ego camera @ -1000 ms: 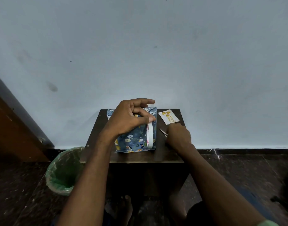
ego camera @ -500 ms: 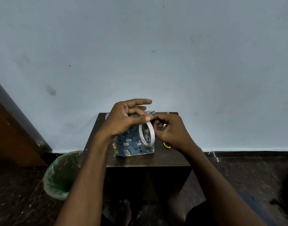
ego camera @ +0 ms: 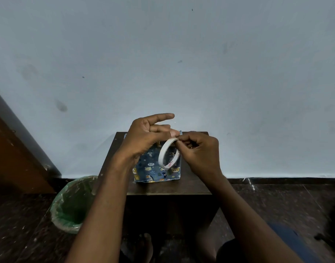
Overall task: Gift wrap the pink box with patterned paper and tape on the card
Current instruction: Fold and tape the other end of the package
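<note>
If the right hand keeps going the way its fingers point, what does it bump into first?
Probably the left hand: the right hand points leftward, pinching the top of the white tape roll where the left hand's fingers hold it. Depth is unclear.

Both my forearms are bare right up to the bottom edge of the view, with no sleeves, watch or bracelet on either wrist. My left hand (ego camera: 143, 138) and right hand (ego camera: 199, 150) are ungloved. Low at right, dark blue cloth (ego camera: 288, 242) covers my leg.
</note>
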